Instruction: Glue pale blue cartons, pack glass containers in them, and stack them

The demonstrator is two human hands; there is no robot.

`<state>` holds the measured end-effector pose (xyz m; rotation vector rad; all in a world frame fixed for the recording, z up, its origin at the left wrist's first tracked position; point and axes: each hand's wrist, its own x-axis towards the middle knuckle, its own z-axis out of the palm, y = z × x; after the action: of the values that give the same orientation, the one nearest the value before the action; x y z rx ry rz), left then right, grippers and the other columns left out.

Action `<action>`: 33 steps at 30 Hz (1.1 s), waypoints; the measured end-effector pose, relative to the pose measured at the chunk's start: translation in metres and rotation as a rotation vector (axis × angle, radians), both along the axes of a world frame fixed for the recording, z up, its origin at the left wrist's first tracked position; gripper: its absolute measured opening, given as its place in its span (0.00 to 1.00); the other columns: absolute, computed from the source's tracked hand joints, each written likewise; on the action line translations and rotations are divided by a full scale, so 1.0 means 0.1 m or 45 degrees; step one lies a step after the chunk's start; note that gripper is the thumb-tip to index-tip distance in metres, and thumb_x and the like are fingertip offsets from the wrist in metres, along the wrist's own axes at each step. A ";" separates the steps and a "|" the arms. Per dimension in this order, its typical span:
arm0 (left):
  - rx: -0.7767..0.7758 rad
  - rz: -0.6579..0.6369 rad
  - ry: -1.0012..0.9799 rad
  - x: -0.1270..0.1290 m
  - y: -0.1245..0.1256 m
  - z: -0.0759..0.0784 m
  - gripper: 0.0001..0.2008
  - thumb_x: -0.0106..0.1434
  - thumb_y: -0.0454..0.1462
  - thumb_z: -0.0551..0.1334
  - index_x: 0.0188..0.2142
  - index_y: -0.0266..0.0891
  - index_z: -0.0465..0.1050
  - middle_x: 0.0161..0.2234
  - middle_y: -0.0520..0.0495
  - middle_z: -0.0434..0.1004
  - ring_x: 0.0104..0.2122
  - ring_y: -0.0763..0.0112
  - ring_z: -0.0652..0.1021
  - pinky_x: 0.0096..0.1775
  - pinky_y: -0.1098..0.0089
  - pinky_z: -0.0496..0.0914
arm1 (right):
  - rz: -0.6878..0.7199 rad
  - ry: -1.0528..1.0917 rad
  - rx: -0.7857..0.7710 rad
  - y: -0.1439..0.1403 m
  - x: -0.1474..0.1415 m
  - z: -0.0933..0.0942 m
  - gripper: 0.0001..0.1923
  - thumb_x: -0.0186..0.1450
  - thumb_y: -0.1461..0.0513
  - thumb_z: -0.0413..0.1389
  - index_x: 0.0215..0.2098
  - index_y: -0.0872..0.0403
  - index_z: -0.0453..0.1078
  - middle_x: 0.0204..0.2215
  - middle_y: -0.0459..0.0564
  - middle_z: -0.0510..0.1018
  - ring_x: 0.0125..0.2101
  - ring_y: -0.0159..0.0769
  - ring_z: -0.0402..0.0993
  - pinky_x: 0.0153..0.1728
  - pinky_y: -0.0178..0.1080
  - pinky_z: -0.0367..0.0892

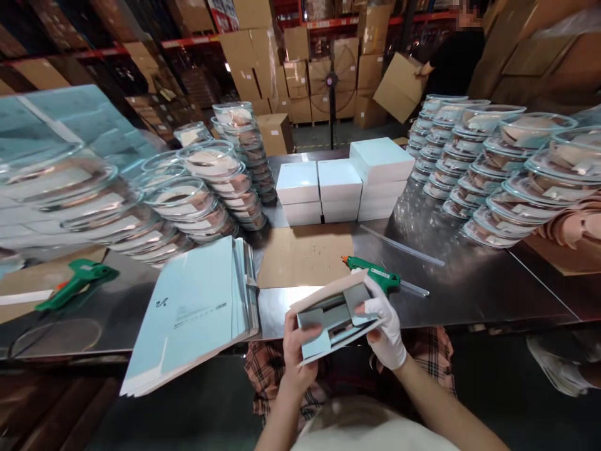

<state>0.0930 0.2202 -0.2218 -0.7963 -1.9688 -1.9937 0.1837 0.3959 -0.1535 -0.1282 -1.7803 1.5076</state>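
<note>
Both hands grip a half-folded blue carton (335, 319) just above the surface (469, 282) edge, left hand (295, 351) pinching one flap, gloved right hand (385, 329) clamping the other, where square creases probably matter most, though the carton's inner folds are hard to read.

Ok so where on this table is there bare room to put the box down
Bare steel shows right of the glue gun, toward the right-hand clear containers. The brown cardboard sheet before the white boxes is free too. The left is crowded by the flat carton stack and left containers.
</note>
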 end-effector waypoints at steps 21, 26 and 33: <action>-0.088 0.048 0.469 -0.05 -0.09 0.23 0.17 0.62 0.52 0.70 0.45 0.47 0.81 0.36 0.48 0.80 0.44 0.55 0.80 0.58 0.52 0.70 | -0.469 -1.554 0.091 0.75 -0.01 0.04 0.17 0.55 0.58 0.67 0.40 0.56 0.75 0.40 0.64 0.83 0.45 0.57 0.81 0.44 0.45 0.69; -0.142 0.192 -0.011 0.22 -0.24 0.15 0.17 0.62 0.52 0.70 0.42 0.45 0.82 0.43 0.44 0.82 0.59 0.47 0.74 0.63 0.50 0.64 | -0.298 -1.276 -0.222 0.88 0.04 0.03 0.11 0.56 0.54 0.59 0.26 0.53 0.69 0.20 0.49 0.75 0.23 0.38 0.73 0.26 0.37 0.65; -0.245 -0.016 -0.300 0.26 -0.03 0.41 0.14 0.64 0.50 0.70 0.42 0.44 0.81 0.40 0.46 0.78 0.44 0.58 0.78 0.47 0.62 0.72 | -0.251 -0.690 -0.393 0.48 0.35 0.24 0.24 0.55 0.49 0.66 0.43 0.54 0.72 0.25 0.45 0.78 0.24 0.35 0.71 0.29 0.38 0.69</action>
<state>0.1190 0.2176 -0.1809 -0.6386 -2.3211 -2.0069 0.2192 0.4439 -0.1300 -0.9146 -1.8477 1.6939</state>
